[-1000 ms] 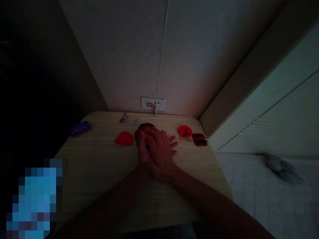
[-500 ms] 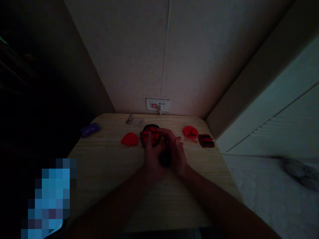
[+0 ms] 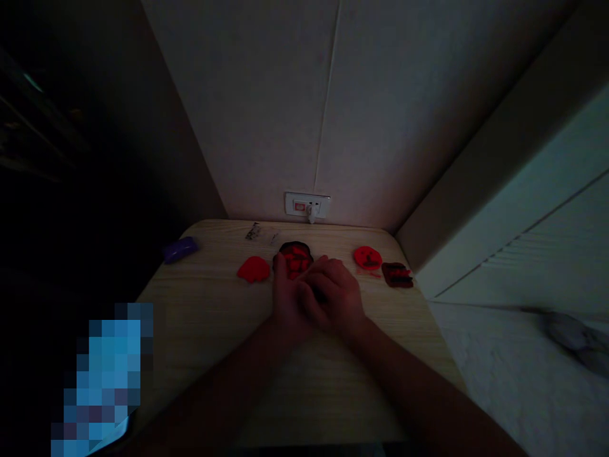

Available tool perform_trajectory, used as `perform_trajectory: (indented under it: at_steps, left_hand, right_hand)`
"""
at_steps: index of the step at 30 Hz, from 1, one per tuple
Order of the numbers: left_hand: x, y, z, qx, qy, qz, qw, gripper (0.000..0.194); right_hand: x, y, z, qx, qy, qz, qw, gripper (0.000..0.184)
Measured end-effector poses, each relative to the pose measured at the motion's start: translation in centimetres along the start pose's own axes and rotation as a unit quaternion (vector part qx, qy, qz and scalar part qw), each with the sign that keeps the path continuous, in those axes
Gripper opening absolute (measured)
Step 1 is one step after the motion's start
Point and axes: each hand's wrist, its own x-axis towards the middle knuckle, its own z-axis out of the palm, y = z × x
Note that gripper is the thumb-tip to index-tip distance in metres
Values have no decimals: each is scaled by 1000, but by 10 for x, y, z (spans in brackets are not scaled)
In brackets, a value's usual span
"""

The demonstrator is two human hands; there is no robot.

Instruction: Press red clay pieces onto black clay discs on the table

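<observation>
My hands are pressed together over the wooden table. My left hand (image 3: pixel 284 301) lies palm up underneath, its thumb pointing away from me. Curled over that palm is my right hand (image 3: pixel 341 289). A black lump, apparently modelling clay, is between them and almost wholly hidden now. Just beyond my left thumb lies a round clay piece (image 3: pixel 299 252) with a black rim and red patches. To its left is a flat red clay piece (image 3: pixel 254 270). On the right are a red clay disc (image 3: pixel 368 258) with dark marks and a dark red square piece (image 3: pixel 396 275) with black strips.
A purple packet (image 3: pixel 179 249) rests at the table's (image 3: pixel 214 304) far left edge. A small clear wrapper (image 3: pixel 261 234) lies at the back. A wall socket (image 3: pixel 307 206) holding a plug is above the table. A blurred-out blue shape (image 3: pixel 114 374) stands at lower left.
My right hand has closed down over the left palm, covering the black lump that showed there before. The whole view has shifted slightly.
</observation>
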Motion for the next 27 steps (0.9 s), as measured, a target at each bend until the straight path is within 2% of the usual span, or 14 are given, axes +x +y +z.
perform_trajectory:
  at_steps: [4,6,9,12,15,19,22,27]
  left_hand:
    - [1,2,1,1,14,-1,1000,79]
    - [0,-2,5,-1,27,2,1000,74]
    - [-2,-11,11,1,56,-7,998,63]
    - [-1,-16,12,7,60,20,998,65]
    - [2,-10,10,8,46,65,997,76]
    - [2,5,11,-11,42,85,995,82]
    - [-1,11,16,-19,36,87,995,86]
    - [-4,12,19,7,12,74,997,88]
  right_hand:
    - [-2,3,4,-45,22,-30,998,24]
    - [-1,6,4,-43,43,-7,998,25]
    - [1,6,5,-37,68,62,995,30]
    - [1,-1,6,-33,63,88,994,28]
    - [-3,-11,8,-10,40,41,998,22]
    - [-9,-15,6,-4,7,-28,1000,11]
    - [-9,-10,2,32,-11,-50,998,19]
    - [-5,-4,-2,44,6,-28,999,31]
